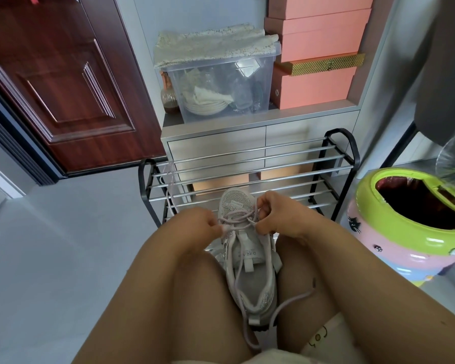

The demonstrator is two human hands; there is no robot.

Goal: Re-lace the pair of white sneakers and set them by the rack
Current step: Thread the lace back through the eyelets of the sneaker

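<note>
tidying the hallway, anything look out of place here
A loose lace is draped over the left end of the rack, with no shoe attached. Only one sneaker is visible, between the knees.

Both forearms reach forward and down from bottom of view, converging at centre. Left hand (195, 223) knuckles up, fingers curled, fingertips pinched together. Right hand (276, 214) slightly higher, fingers curled in, thumb and forefinger pinched. Hands near each other, not touching.

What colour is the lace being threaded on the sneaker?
Pale pinkish-lilac lace, against the white-grey sneaker; the head view, the only one, shows it.
</note>
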